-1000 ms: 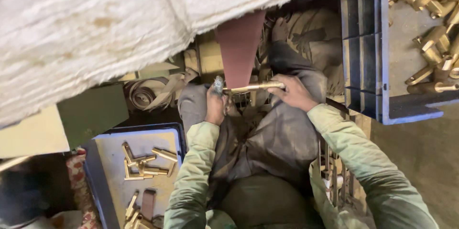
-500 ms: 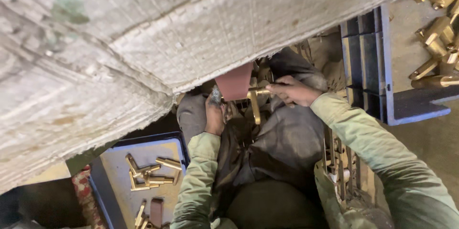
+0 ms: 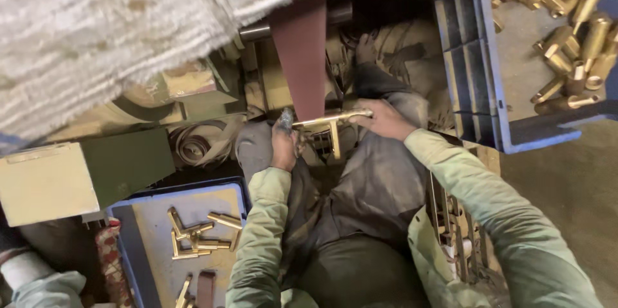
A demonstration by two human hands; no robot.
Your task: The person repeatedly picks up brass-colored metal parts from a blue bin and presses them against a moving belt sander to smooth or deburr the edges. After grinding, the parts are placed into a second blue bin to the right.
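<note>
I hold a T-shaped brass fitting point(image 3: 329, 122) crosswise with both hands, just under the lower end of a reddish-brown sanding belt point(image 3: 301, 57). My left hand point(image 3: 283, 147) grips its left end, where a dark grey tip shows. My right hand point(image 3: 383, 119) grips its right end. The fitting's side branch points down toward my lap. Whether the brass touches the belt cannot be told. Both arms wear pale green sleeves.
A blue crate point(image 3: 479, 70) at the upper right holds several brass fittings point(image 3: 566, 37). A blue tray point(image 3: 132, 243) at the lower left holds several more brass pieces point(image 3: 196, 237). Rough whitish cloth point(image 3: 116, 25) fills the upper left. A green machine body point(image 3: 122, 163) and a cream box point(image 3: 42, 182) stand left.
The fitting has turned from hanging down to lying crosswise between my hands. The view has swung, so the whitish cloth covers less and the sanding belt shows fully.
</note>
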